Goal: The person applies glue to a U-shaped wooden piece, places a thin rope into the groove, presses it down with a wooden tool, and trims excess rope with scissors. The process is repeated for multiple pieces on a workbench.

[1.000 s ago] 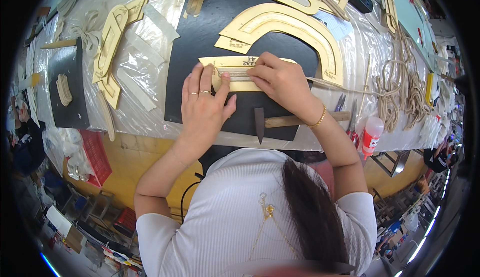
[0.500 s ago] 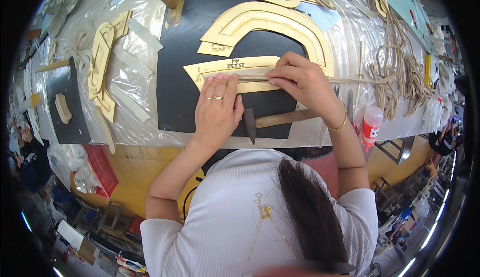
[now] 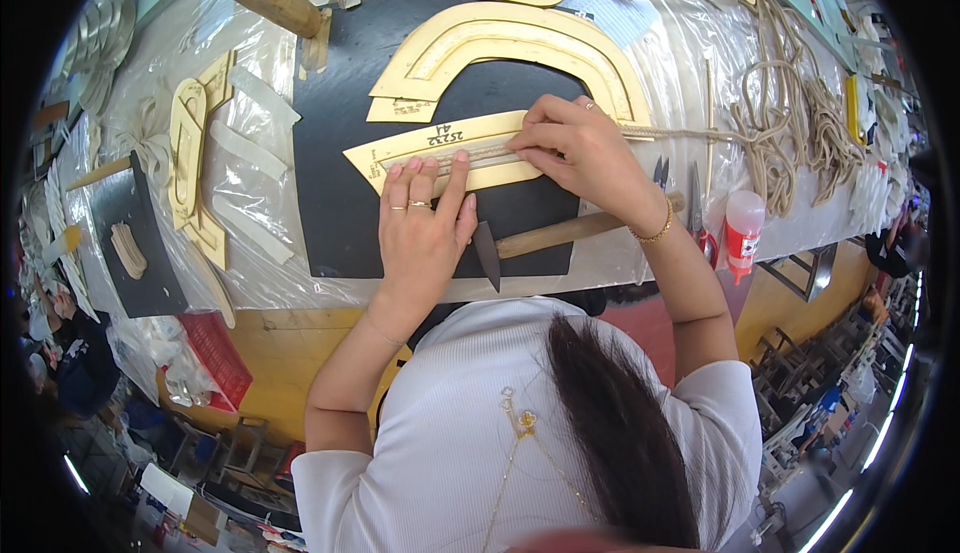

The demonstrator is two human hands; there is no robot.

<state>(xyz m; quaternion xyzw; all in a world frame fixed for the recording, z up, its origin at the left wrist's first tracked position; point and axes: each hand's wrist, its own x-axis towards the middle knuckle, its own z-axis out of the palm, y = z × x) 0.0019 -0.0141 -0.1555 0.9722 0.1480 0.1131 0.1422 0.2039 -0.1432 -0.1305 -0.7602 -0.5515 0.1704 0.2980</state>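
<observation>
Worktable (image 3: 262, 291) with clear plastic sheeting over its pale top, edges bowed by the lens; pale green surface (image 3: 795, 1) at upper right, beyond the table's far side. Floor (image 3: 295, 358) painted yellow below the near edge, showing again at right; red plastic crate (image 3: 218, 358) low at left, dark stools (image 3: 240, 450) further down, more seating (image 3: 785, 361) stacked or crowded at right, too small to sort. Bright strip lights (image 3: 890, 408) curve along the right rim, one short streak at lower left.
</observation>
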